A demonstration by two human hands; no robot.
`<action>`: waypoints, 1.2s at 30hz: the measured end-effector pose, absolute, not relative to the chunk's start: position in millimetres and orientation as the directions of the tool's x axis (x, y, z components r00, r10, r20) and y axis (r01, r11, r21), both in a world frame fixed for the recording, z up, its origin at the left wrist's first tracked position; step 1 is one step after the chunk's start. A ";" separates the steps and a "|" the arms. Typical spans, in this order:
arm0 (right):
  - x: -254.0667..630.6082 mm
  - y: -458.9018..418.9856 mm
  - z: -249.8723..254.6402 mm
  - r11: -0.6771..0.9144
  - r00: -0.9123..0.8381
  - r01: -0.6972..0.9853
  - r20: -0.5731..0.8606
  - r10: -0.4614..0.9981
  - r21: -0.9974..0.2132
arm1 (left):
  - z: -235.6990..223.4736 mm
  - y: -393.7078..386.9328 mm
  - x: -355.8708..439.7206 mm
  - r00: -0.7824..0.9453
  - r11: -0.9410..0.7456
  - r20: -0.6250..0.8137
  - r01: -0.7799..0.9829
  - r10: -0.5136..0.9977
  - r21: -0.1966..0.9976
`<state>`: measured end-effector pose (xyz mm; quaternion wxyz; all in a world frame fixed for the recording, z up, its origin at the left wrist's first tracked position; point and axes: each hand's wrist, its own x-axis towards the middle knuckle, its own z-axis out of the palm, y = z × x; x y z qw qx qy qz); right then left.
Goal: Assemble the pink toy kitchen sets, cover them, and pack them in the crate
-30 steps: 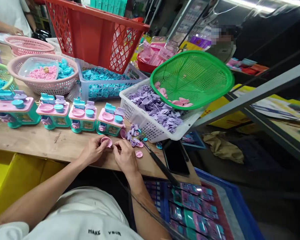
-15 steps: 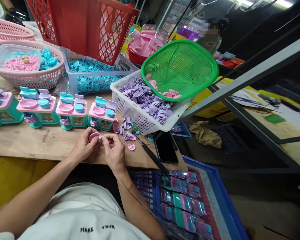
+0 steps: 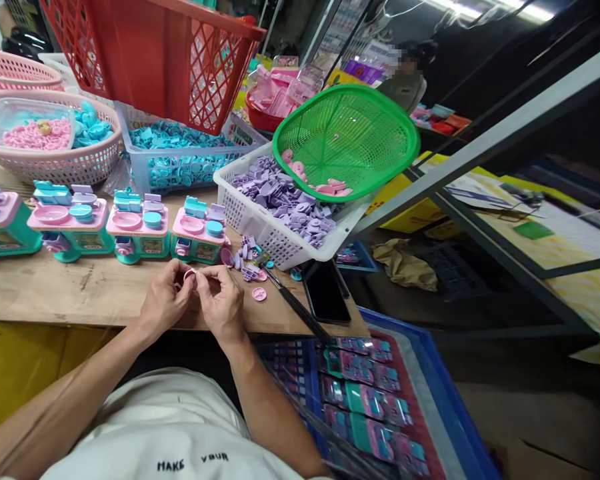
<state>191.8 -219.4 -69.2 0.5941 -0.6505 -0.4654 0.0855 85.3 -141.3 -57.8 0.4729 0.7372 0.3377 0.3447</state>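
Note:
Close together over the front of the wooden table [image 3: 80,300], my left hand [image 3: 165,297] and my right hand [image 3: 221,300] both pinch a small pink plastic part [image 3: 190,274]. Fingers cover most of it. Behind them stands a row of teal and pink toy kitchen units [image 3: 197,230] with pink basins and blue and lilac pieces on top. To the right of my right hand lie a loose pink disc [image 3: 259,294], a small pile of lilac parts [image 3: 247,257] and a hammer [image 3: 297,303] with a black handle.
A white basket [image 3: 260,230] of lilac parts carries a tilted green basket [image 3: 355,133]. Behind are a clear bin [image 3: 180,163] of blue parts, a red basket [image 3: 145,67] and a pink basket [image 3: 55,163]. A phone [image 3: 325,293] lies near the right edge; a blue crate [image 3: 430,373] is below.
My hands have drawn closer together, and the pink part has turned so less of it shows. The whole view has shifted slightly.

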 end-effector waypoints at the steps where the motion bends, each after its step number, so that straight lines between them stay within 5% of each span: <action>1: 191.0 -219.1 -68.6 0.138 0.552 0.507 0.444 0.706 -0.851 | -57.2 -142.1 85.7 0.527 -0.327 0.199 0.161 0.826 0.931; 14: 188.0 -218.4 -68.3 0.182 0.549 0.482 0.457 0.700 -0.857 | -64.1 -144.8 83.4 0.508 -0.342 0.218 0.165 0.833 0.925; 24: 177.6 -211.9 -66.3 0.118 0.482 0.718 0.613 0.627 -0.685 | -72.4 -144.9 80.6 0.477 -0.666 0.500 0.287 0.722 0.688; 31: 157.8 -191.8 -77.5 0.159 0.403 0.752 0.637 0.657 -0.639 | -75.0 -145.1 58.4 0.323 -0.496 0.402 0.301 0.857 0.815; 36: 120.8 -161.3 -59.8 0.521 0.054 0.691 0.755 0.654 -0.501 | -54.7 -127.8 2.3 0.018 -0.223 0.223 0.160 0.975 0.962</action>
